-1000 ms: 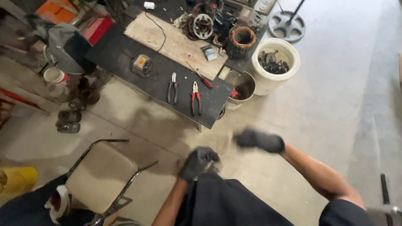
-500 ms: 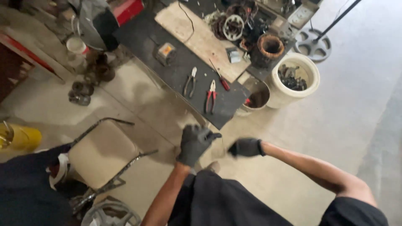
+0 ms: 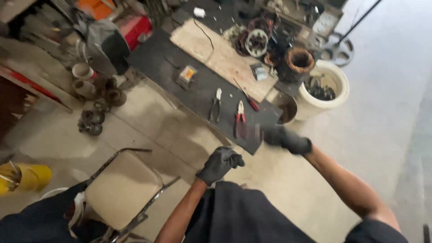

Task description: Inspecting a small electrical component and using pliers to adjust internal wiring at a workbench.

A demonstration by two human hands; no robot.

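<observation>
Both my hands wear black gloves. My left hand [image 3: 220, 163] hovers above the concrete floor with its fingers curled into a loose fist, and nothing shows in it. My right hand [image 3: 288, 139] is blurred and stretched out at the near corner of a black mat [image 3: 180, 63]; I cannot make out its fingers. Closest to it on the mat lie red-handled pliers [image 3: 240, 118]. Grey-handled pliers [image 3: 216, 105] and a red-handled screwdriver [image 3: 250, 101] lie just beyond.
A wooden board [image 3: 216, 54] lies on the mat beside a copper-wound stator [image 3: 299, 60] and other motor parts. A white bucket [image 3: 335, 87] and a metal bowl [image 3: 288, 110] stand to the right. A cream-seated stool [image 3: 121, 189] is near left, a yellow container [image 3: 27, 176] at far left.
My right hand has reached forward to the near corner of the mat by the red-handled pliers. The left hand stayed low with fingers curled. The view swung slightly.
</observation>
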